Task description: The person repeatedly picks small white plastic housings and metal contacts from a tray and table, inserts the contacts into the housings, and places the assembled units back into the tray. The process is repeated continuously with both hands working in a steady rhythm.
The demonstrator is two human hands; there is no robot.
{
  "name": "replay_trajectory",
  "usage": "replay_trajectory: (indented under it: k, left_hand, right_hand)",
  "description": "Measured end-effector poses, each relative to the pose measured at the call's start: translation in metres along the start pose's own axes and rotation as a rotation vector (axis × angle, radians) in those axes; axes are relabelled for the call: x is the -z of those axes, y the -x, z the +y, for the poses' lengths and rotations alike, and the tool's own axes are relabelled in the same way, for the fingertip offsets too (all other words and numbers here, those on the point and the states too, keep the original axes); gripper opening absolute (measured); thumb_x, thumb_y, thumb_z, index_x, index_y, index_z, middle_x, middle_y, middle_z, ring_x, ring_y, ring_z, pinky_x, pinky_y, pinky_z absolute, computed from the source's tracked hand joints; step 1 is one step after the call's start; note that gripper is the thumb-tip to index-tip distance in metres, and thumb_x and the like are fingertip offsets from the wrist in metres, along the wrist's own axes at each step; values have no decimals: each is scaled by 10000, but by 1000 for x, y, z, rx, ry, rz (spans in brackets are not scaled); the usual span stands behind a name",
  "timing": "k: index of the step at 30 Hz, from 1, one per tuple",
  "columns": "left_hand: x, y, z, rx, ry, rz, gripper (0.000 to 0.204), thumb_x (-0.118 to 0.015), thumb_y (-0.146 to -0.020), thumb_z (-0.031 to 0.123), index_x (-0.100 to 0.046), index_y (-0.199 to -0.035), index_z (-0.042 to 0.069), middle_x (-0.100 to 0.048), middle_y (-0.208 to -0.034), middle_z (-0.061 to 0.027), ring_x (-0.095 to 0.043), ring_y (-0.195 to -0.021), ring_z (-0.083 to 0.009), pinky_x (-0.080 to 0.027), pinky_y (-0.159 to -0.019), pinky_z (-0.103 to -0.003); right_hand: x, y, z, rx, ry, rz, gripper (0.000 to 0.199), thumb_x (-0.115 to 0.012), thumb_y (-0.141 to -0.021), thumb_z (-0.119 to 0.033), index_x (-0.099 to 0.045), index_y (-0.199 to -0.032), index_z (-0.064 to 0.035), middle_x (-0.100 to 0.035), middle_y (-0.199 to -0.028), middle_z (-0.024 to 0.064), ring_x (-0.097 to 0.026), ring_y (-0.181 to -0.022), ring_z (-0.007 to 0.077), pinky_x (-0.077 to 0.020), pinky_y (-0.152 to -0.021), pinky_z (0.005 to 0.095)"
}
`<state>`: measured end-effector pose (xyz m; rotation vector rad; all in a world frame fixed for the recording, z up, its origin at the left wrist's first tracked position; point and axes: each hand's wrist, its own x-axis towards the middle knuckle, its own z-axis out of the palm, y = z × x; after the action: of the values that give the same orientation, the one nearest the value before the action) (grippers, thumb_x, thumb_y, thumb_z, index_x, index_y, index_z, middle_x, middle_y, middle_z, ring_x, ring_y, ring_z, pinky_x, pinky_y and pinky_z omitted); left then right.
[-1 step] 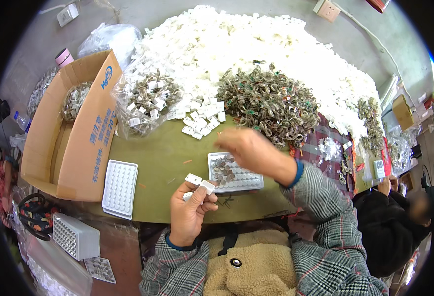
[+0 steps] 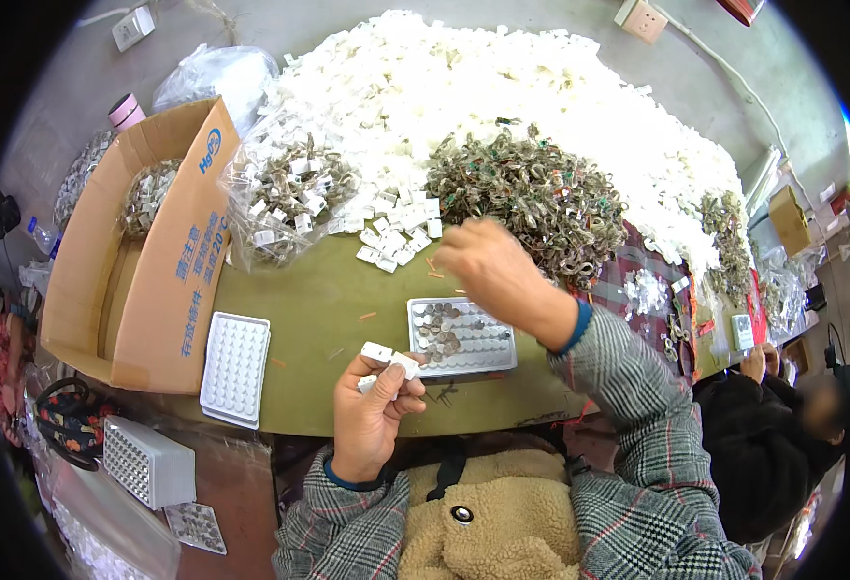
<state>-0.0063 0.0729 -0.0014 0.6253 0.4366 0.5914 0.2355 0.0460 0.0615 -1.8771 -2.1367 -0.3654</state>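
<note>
My left hand (image 2: 374, 411) is closed around several small white plastic cases (image 2: 379, 353), pinched between thumb and fingers in front of me. Over the green tabletop, my right hand (image 2: 497, 266) hovers beside a pile of coiled grey wires (image 2: 531, 208); its fingertips are blurred, and I cannot make out anything in them. Below that hand lies a white plastic tray (image 2: 490, 360) with loose round silvery discs (image 2: 437, 332) scattered on its left half. A loose group of white cases (image 2: 396, 232) sits just beyond, at the edge of a huge white heap (image 2: 425, 97).
At the left stand a tall cardboard box (image 2: 169, 280), an open bag of wired cases (image 2: 289, 203) and stacked white trays (image 2: 235, 372). Small orange strips (image 2: 368, 316) lie on the green tabletop (image 2: 318, 290). Another person (image 2: 763, 445) sits at the right.
My right hand has shifted slightly away from me and to the right, uncovering more of the tray and some orange strips. My left hand stays in place with the white cases.
</note>
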Motion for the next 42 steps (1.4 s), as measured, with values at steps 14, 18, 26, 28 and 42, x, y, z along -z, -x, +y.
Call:
replay_trajectory:
  k: [14,18,26,28,42]
  left_hand:
    - [1,14,-3,94,151,-50,300,-561,-1009,111,-555,-1260,-54,-660,-1114,-174,-665,-876,-138,-628,-764,-281]
    - [-4,18,-2,100,190,-68,296,-545,-1018,118,-549,-1260,-53,-632,-1181,-184,-645,-882,-133,-622,-759,-270]
    - [-16,35,-17,20,171,-161,299,-553,-1010,100,-545,-1271,-45,-512,-1408,-229,-687,-938,-169,-638,-746,-287]
    - [-19,40,-24,75,171,-169,306,-566,-1006,106,-544,-1272,-44,-559,-1360,-194,-694,-934,-181,-642,-742,-294]
    - [-38,61,-38,-563,-1034,-279,235,-704,-890,39,-620,-1101,-22,-649,-1157,-186,-709,-916,-254,-583,-804,-304]
  right_hand:
    - [-17,-14,45,-81,-77,164,78,-605,-800,-6,-568,-852,-49,-616,-803,130,-594,-824,286,-446,-801,366]
    - [13,-17,25,-411,-582,12,79,-624,-870,-43,-606,-936,-4,-642,-748,59,-621,-685,139,-471,-592,300]
    - [39,73,-82,-702,-1253,-144,56,-632,-900,-18,-602,-945,-2,-632,-789,33,-573,-665,89,-461,-597,237]
    - [35,95,-109,-523,-911,125,87,-636,-870,39,-595,-946,24,-646,-804,90,-609,-714,157,-502,-644,324]
    - [50,165,-121,-730,-1134,219,82,-647,-909,3,-680,-965,52,-620,-806,57,-581,-670,90,-471,-598,236]
